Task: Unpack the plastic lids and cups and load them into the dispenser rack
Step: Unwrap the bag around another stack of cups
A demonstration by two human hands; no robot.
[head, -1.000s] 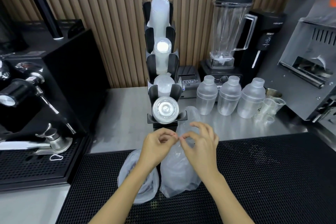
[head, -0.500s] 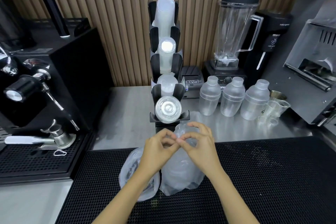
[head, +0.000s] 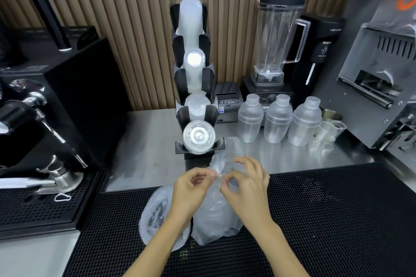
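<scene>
Black perforated mat [head: 315,220], nearest edge of the counter: carries two plastic packs.

Left bag [head: 155,220], at 7 o'clock from the hands: cloudy film, rounded, dark shapes showing faintly through it; contents cannot be told.

Right bag [head: 213,216], directly under the hands: clear crinkled film around a pale stack of round plastic pieces, the neck gathered and rising to the fingertips.

Left hand [head: 191,189]: curled, thumb and forefinger pinching the gathered neck of the right bag.

Right hand [head: 245,184]: thumb and forefinger closed in a ring on the same neck, other fingers arched above it. The two pinches nearly touch.

Dispenser rack [head: 194,78], at 12 o'clock from the hands, on the steel counter [head: 146,146]: black, tiered, upright. Lowest slot shows a ribbed clear lid [head: 198,136] facing outward; upper slots hold frosted cup stacks [head: 191,22].

Three frosted shakers [head: 279,119] in a row at 1 o'clock, small clear measuring cups [head: 326,132] beside them.

Blender [head: 278,36] behind the shakers; lettering on its base is partly hidden and unreadable. Receipt printer [head: 227,99] beside the rack; its label is too small to read.

Espresso machine [head: 45,101] at 9 o'clock.
</scene>
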